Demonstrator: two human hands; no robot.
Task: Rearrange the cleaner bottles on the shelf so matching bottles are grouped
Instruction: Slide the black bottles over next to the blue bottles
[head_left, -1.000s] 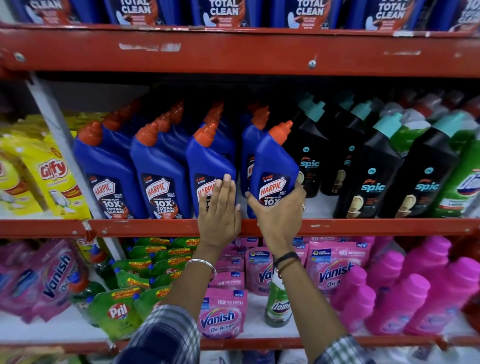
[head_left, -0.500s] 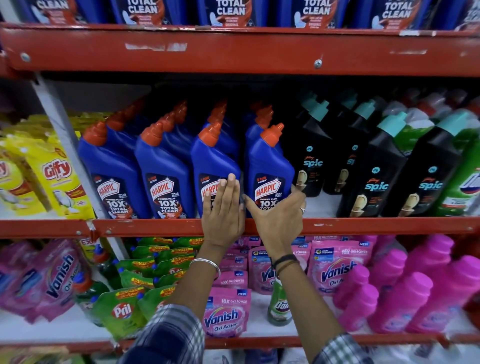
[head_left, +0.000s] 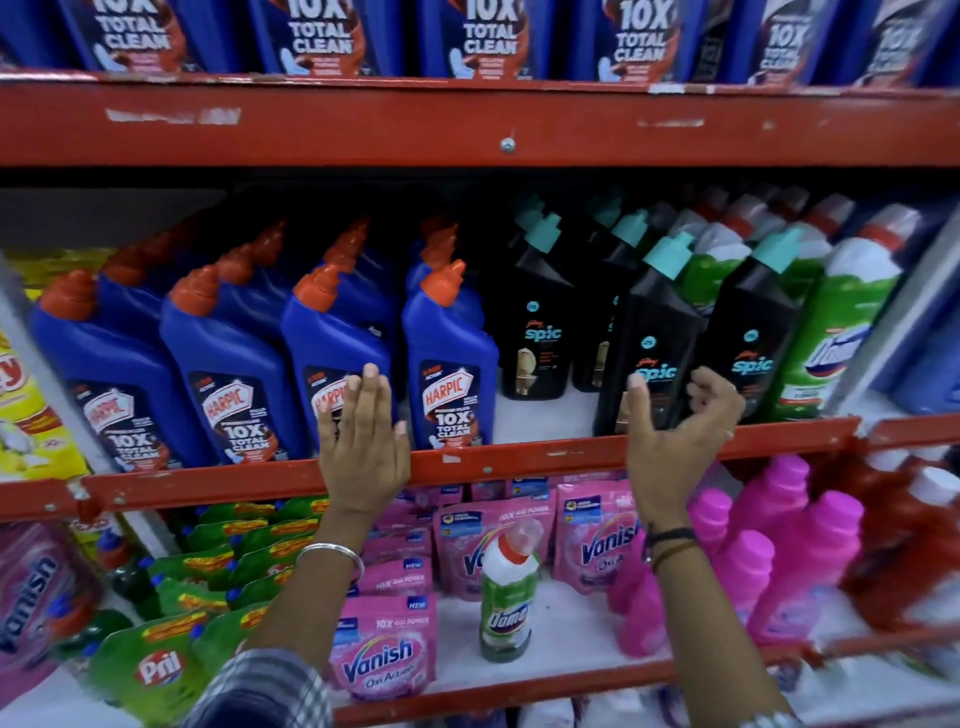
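Blue Harpic bottles (head_left: 447, 358) with orange caps fill the left half of the middle shelf (head_left: 519, 462). Black Spic bottles (head_left: 649, 343) with teal caps stand to their right, then green Domex bottles (head_left: 841, 322). My left hand (head_left: 363, 441) lies flat, fingers together, against the front of a Harpic bottle (head_left: 332, 343). In front of the two front Spic bottles my right hand (head_left: 675, 431) is open, fingers curled, holding nothing. A bare gap of shelf separates the Harpic and Spic groups. One green Domex bottle (head_left: 506, 603) stands alone on the lower shelf.
Pink Vanish pouches (head_left: 382, 649), green Pril pouches (head_left: 150, 654) and pink bottles (head_left: 800, 551) fill the lower shelf. Yellow pouches (head_left: 31, 415) sit at far left. Larger Harpic bottles (head_left: 483, 36) line the top shelf above a red rail (head_left: 467, 124).
My right hand let go of the rightmost Harpic bottle, now upright beside the others, and moved right to the Spic bottles. The view shifted right and closer. My left hand stayed put.
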